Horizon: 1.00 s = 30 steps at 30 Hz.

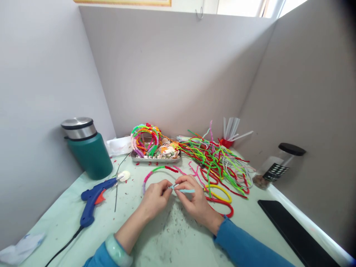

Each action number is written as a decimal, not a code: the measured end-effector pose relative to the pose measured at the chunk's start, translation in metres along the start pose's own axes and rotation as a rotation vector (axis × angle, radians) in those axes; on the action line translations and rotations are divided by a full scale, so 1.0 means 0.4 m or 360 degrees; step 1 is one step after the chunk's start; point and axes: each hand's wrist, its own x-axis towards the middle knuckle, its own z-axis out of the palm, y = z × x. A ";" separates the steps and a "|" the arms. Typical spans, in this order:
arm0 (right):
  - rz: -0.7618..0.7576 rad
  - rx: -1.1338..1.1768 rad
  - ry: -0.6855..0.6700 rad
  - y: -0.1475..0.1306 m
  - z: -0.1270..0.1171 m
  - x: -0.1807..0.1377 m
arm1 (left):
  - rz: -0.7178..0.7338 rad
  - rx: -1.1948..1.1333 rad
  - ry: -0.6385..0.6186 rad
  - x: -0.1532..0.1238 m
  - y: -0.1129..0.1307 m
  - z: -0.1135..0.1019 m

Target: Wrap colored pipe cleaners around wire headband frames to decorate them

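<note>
Both hands meet over the middle of the table, fingertips almost touching. My left hand point(156, 198) is closed in a pinch near one end of a curved, multicoloured pipe-cleaner ring point(147, 177), with purple, pink, green and dark red sections. A light blue pipe cleaner point(187, 191) sticks out from the fingers of my right hand point(191, 196), which pinches it close to the left fingertips. Exactly how the blue piece meets the ring is hidden by the fingers. Right of my right hand lie a yellow loop point(219, 193) and a red loop point(226, 211).
A blue glue gun point(93, 200) and green bottle point(90, 155) stand left. Behind are a metal tray point(155, 160) with finished rings point(146, 139), a heap of pipe cleaners point(214, 159) and a red cup point(226, 143) of white sticks. A jar point(278, 167) and black slab point(294, 230) are right.
</note>
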 end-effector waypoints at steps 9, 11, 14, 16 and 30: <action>0.0026 0.0003 0.0087 0.000 0.006 0.001 | -0.0013 -0.0065 0.0032 0.003 -0.002 -0.002; 0.0050 0.0006 0.0106 0.003 0.008 0.000 | -0.0012 -0.0087 0.0042 0.003 -0.002 -0.003; 0.0122 0.0014 0.0136 0.009 0.011 0.000 | -0.0011 -0.0138 0.0029 0.003 0.001 -0.006; 0.0157 0.0015 0.0143 0.012 0.012 0.002 | -0.0007 -0.0159 0.0027 0.002 0.002 -0.007; 0.0308 0.0077 0.0111 0.024 0.014 0.003 | 0.0063 0.0096 0.0215 0.002 0.007 -0.012</action>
